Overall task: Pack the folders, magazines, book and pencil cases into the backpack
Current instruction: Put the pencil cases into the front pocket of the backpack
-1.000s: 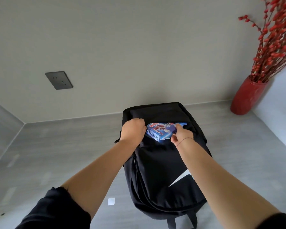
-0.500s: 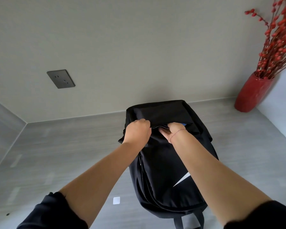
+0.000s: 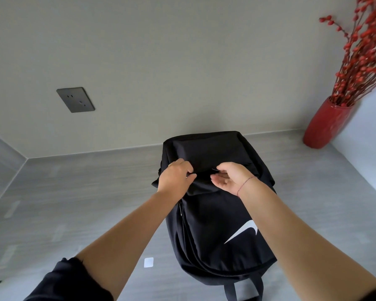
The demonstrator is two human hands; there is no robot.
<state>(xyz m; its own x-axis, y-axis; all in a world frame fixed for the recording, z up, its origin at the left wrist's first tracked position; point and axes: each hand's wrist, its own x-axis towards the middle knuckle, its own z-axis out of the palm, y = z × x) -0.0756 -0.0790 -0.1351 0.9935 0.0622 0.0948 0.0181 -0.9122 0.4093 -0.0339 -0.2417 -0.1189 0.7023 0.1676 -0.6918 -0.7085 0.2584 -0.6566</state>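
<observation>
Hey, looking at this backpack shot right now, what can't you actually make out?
All from the head view:
- Contents of the backpack: hidden by its black fabric.
- What the left hand pinches: its fingers cover it.
- Whether the pocket opening by the right hand is zipped: too dark, folds hide it.
- Top of the red branches in the vase: cut off by the frame edge.

backpack | black, white swoosh on front | lying on grey worktop, top end toward the wall | top opening's fabric pinched together (contents hidden)
</observation>
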